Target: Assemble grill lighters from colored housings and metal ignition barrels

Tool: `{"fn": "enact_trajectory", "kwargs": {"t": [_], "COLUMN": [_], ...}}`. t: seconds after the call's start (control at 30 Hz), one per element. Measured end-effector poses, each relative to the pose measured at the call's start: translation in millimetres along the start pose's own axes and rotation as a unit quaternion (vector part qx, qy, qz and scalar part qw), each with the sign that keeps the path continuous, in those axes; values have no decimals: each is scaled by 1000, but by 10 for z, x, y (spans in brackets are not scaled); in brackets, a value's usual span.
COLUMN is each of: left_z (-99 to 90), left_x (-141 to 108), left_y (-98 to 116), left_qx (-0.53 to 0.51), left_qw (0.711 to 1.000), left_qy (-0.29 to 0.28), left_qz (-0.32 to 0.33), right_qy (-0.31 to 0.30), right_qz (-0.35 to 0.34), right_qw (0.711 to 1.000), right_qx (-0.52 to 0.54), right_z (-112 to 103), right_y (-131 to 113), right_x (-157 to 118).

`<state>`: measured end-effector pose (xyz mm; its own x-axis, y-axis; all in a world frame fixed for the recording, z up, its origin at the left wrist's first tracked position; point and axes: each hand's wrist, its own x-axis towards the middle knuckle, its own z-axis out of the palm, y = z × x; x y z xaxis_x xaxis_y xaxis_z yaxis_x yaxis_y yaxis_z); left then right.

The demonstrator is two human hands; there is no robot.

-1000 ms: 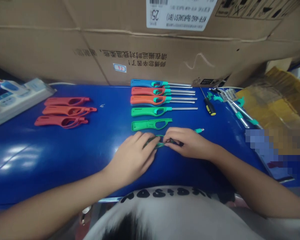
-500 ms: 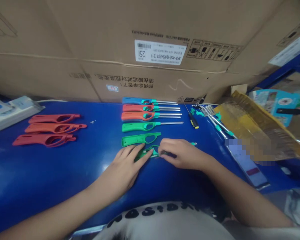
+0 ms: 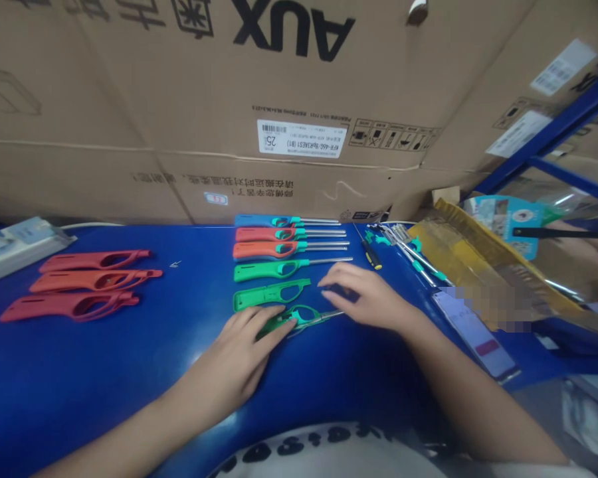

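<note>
white t-shirt (image 3: 359, 458) with black lettering (image 3: 299, 446)

A blue workbench (image 3: 80, 358) carries red lighter shells (image 3: 94, 281), assembled long-nosed lighters (image 3: 266, 249), a screwdriver (image 3: 371, 255) and a smartphone (image 3: 471, 334).

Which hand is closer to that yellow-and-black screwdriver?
Right. The right hand is close, just in front of the screwdriver without touching it; the left hand lies much farther off to its left.
</note>
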<state>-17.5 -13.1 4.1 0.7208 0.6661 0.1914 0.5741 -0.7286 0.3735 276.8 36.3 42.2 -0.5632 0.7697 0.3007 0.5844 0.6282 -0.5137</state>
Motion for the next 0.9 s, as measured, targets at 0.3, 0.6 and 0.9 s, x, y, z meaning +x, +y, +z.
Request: {"fn": "enact_trajectory", "kwargs": {"t": [0.3,0.6,0.9], "left_z": [-40,-54,-58], "left_x": [21,23,58], "left_y": [10,2,-19], "left_qx": [-32,-33,-45], "left_qw": [999,999,998], "left_qy": [-17,-18,-5], "left_qz": [27,39,40], "right_qy": [206,-5,-29], "right_qz": [314,438,496], "right_qw": [876,848,812], "right_qx": [-302,-298,-307], "right_z": [-448,-426,-658], "right_y": [677,855,616], "right_x": [-71,-168,-209]}}
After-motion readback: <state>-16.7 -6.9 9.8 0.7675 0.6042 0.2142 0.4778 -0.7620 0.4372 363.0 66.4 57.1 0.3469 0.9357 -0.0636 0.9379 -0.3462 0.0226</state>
